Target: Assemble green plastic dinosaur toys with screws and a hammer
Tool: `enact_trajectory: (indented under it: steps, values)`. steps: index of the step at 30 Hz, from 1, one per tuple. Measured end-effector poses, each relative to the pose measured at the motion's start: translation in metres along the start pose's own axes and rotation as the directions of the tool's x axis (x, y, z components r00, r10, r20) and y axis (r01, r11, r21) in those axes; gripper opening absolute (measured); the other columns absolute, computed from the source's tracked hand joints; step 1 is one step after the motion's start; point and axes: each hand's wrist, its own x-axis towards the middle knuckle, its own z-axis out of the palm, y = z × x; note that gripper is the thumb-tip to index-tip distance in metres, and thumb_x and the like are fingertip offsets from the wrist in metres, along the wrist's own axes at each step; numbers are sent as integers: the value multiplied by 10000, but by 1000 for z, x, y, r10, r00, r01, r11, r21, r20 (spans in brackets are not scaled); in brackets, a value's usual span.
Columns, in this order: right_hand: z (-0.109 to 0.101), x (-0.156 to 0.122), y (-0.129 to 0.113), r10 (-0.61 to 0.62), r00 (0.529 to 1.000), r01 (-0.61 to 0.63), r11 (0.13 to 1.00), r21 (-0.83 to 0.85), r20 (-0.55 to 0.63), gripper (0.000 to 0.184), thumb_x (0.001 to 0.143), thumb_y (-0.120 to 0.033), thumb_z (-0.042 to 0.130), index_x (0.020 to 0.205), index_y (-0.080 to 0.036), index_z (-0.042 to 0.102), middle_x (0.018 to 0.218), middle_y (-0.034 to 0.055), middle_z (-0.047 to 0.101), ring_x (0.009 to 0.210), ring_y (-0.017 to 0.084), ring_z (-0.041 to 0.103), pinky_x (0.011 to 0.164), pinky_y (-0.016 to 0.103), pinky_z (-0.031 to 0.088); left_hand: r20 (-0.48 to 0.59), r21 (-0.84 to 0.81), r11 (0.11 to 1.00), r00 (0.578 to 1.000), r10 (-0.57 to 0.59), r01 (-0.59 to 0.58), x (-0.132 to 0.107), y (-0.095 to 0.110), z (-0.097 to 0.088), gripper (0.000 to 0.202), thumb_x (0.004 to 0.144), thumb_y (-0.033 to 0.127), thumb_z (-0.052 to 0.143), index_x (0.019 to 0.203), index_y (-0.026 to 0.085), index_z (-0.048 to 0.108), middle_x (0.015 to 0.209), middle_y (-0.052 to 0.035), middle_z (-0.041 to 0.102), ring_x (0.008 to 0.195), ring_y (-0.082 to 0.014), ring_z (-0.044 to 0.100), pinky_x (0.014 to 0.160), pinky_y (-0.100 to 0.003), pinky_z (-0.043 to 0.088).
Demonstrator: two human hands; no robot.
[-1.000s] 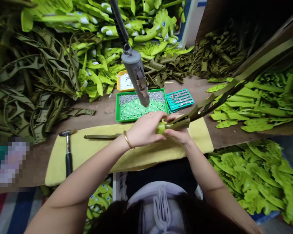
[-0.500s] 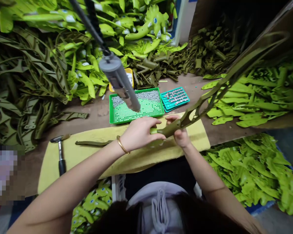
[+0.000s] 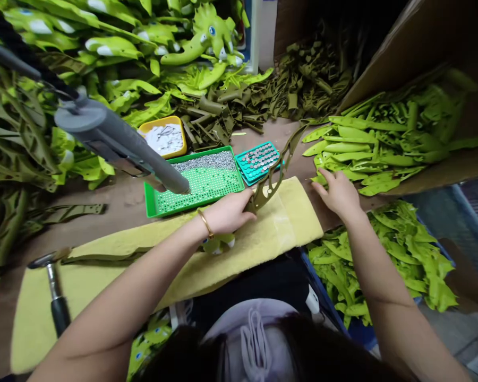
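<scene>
This is a cramped toy-making workshop, with stock piled around a single work station. Loose heaps of lime-green toy dinosaur (image 3: 211, 34) parts (image 3: 366, 143) and olive-green cut parts (image 3: 310, 79) fill the space, some banked against a cardboard box (image 3: 406, 53). The worn tabletop (image 3: 119, 212) carries trade gear: a green sorting tray (image 3: 146, 199) of small metal studs, a teal tray (image 3: 242, 172) with rows of round fittings, a yellow tray (image 3: 159, 124) of white bits and a hammer (image 3: 53, 281) on a yellow padded mat (image 3: 287, 223). A grey tool (image 3: 115, 143) hangs overhead on a cord, like factory equipment
</scene>
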Motion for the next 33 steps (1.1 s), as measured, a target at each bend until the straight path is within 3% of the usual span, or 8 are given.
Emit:
enact_trajectory:
  steps: [5,10,13,18,21,24,29,33]
  values:
    - [2,6,-9,240,968,-226,960,-165,73,617,856,-666,335,1206,-223,583,1087,166,551,864,289,609,780,436,456,-120,-237,971,992,-45,15,10,2,17,445,871,331,493,1271,136,492,1236,-122,633,1130,-262,602,956,-358,463]
    - [13,-1,12,337,936,-322,937,135,-106,269,795,-334,502,977,-175,620,1087,138,524,872,227,574,852,398,456,-144,-327,944,986,-86,34,10,-1,24,398,904,352,419,1225,152,543,1218,-102,648,1140,-249,600,983,-361,455]
    - [21,-8,33,404,903,-320,860,399,-147,462,639,-192,566,1098,-143,567,1097,126,526,812,179,555,863,387,464,-164,-312,950,983,-77,22,6,-3,25,411,908,351,421,1243,136,527,1233,-119,639,1154,-252,592,987,-372,451]
    - [32,-28,19,484,874,-216,304,928,45,670,514,-177,590,1176,-186,487,977,27,560,706,115,543,704,307,484,-228,-263,965,972,-62,0,-1,2,26,409,924,336,411,1268,139,510,1204,-115,656,1127,-250,611,967,-378,463]
    - [32,-44,-17,286,930,-222,-71,973,233,502,499,-147,619,992,-207,541,770,-42,552,666,91,535,648,251,477,-247,-239,971,967,-66,6,-4,8,26,411,929,334,412,1277,140,512,1226,-114,647,1122,-252,614,963,-376,465]
    - [28,-55,-45,182,928,-280,-233,931,324,472,519,-126,615,975,-230,547,671,-80,517,591,75,520,567,231,474,-252,-237,971,965,-74,13,-8,11,25,406,934,326,414,1275,131,518,1229,-118,646,1107,-246,621,952,-360,470]
    - [28,-47,-31,233,889,-424,98,900,394,224,575,-177,533,797,-178,566,622,-29,583,512,101,547,416,205,404,-248,-223,974,963,-105,49,-17,6,23,415,941,347,408,1277,131,520,1186,-123,666,1061,-255,641,910,-366,486]
    - [25,-31,6,488,870,-190,209,959,66,187,616,-185,518,802,-205,504,609,-57,578,491,86,552,479,221,474,-237,-200,978,966,-107,59,-22,2,25,423,937,335,412,1289,122,513,1227,-132,647,1084,-256,634,932,-367,477]
